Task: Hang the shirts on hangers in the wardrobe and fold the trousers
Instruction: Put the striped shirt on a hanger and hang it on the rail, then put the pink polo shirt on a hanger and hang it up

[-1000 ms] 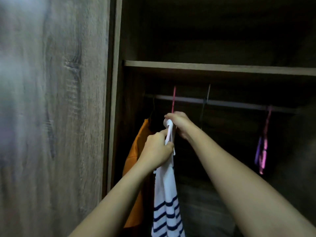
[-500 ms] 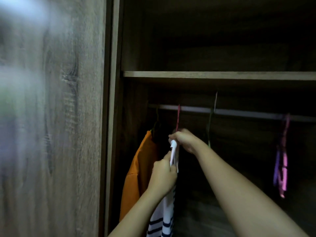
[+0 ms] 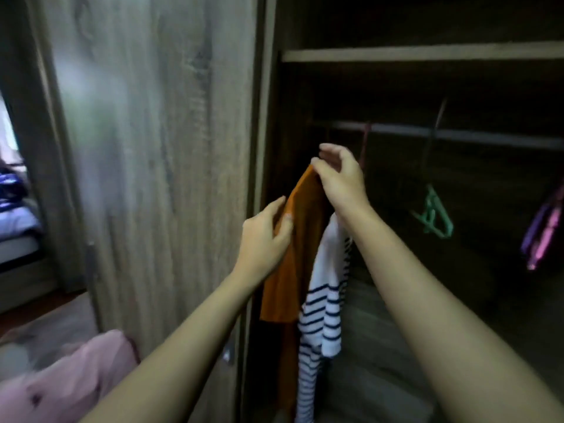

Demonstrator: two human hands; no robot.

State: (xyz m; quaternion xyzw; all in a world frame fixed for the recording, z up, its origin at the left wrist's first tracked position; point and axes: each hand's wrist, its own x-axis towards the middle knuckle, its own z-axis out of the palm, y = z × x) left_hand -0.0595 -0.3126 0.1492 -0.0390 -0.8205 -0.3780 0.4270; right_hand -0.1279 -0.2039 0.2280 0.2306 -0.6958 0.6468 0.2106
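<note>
Where both arms stretch into the wardrobe (image 3: 427,51), I see the orange shirt (image 3: 305,239) hanging just under the right hand (image 3: 343,181), its fingers loose and spread, thumb tip touching the shirt's top. The striped shirt (image 3: 326,300) hangs below that wrist. The left hand (image 3: 265,236) pinches the orange shirt's edge between thumb and fingers. A green hanger (image 3: 433,215) hangs well right of the right fingers.

1. Left hand (image 3: 265,239) and right hand (image 3: 341,181): both bare.
2. Left forearm (image 3: 183,337): bare along its whole visible length, from the wrist to the bottom edge of the frame.
3. Right forearm (image 3: 427,300): the same, bare from the wrist to the bottom-right corner.
4. Nails: short where visible; detail is soft from blur.
5. Pink fabric (image 3: 70,380) with dark specks, bottom-left corner: cannot tell whether it is worn.
</note>
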